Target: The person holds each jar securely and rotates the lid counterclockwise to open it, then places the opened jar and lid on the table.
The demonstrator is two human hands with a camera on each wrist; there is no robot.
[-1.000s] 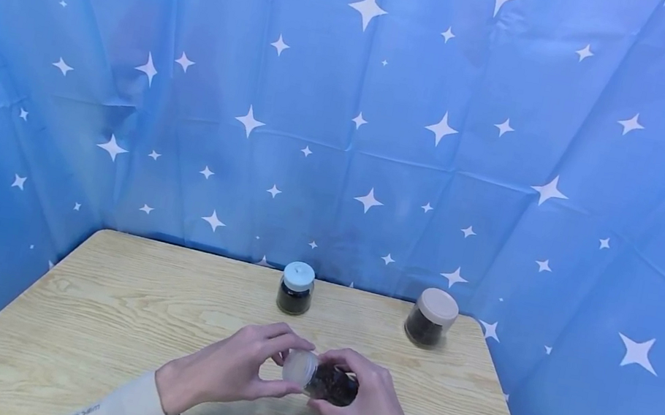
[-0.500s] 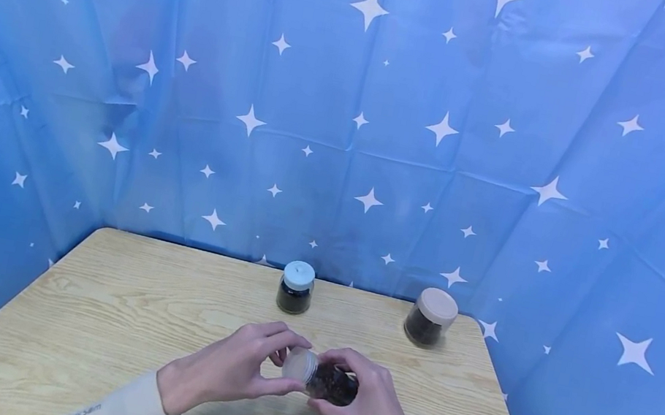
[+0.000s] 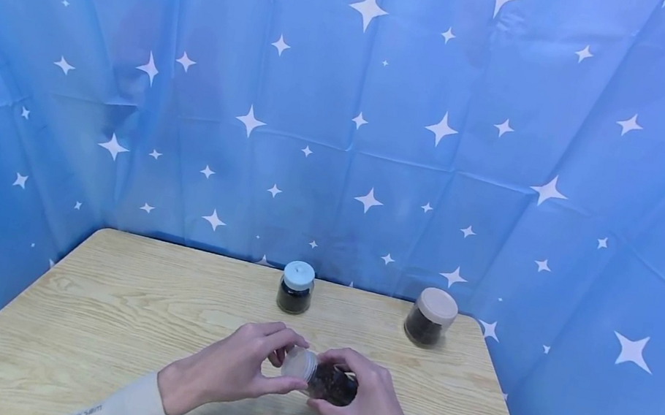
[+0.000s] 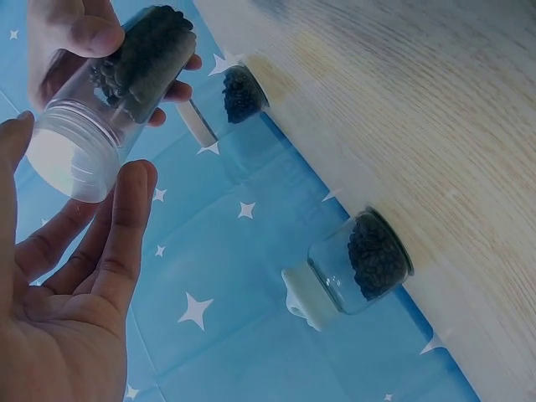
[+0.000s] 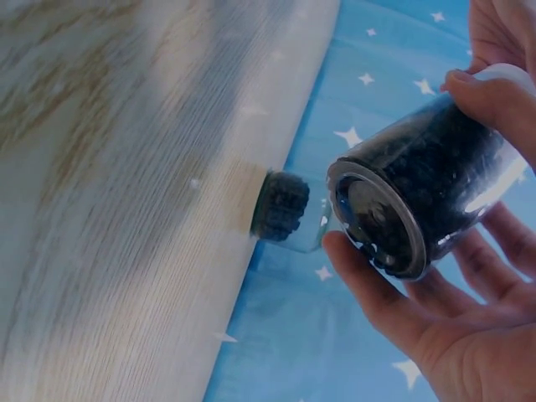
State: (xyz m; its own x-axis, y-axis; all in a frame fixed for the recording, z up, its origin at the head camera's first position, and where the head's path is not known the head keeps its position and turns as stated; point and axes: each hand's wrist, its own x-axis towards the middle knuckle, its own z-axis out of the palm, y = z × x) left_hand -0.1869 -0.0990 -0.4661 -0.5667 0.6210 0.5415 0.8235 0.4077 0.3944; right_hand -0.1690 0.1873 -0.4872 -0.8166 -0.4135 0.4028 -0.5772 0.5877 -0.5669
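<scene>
Tipped on its side above the table is a clear plastic jar (image 3: 333, 384) with dark, bean-like pieces inside. Its whitish lid (image 4: 71, 159) points left and is on the jar's mouth. My left hand (image 3: 227, 369) pinches the lid between thumb and fingertips. From the other side, my right hand (image 3: 373, 411) grips the jar's body, its fingers curled round it. The right wrist view shows the jar's round base (image 5: 377, 218) facing the camera, with thumb above and fingers below.
A glass jar with a pale blue lid (image 3: 296, 289) and dark contents stands near the table's back edge. Farther right is a wider jar with a pinkish lid (image 3: 431, 319). Behind the wood-grain table (image 3: 155, 302) hangs a blue star-patterned curtain (image 3: 320, 87).
My left fingertips have shifted slightly to the left on the lid. The jar and my right hand stay nearly in the same place.
</scene>
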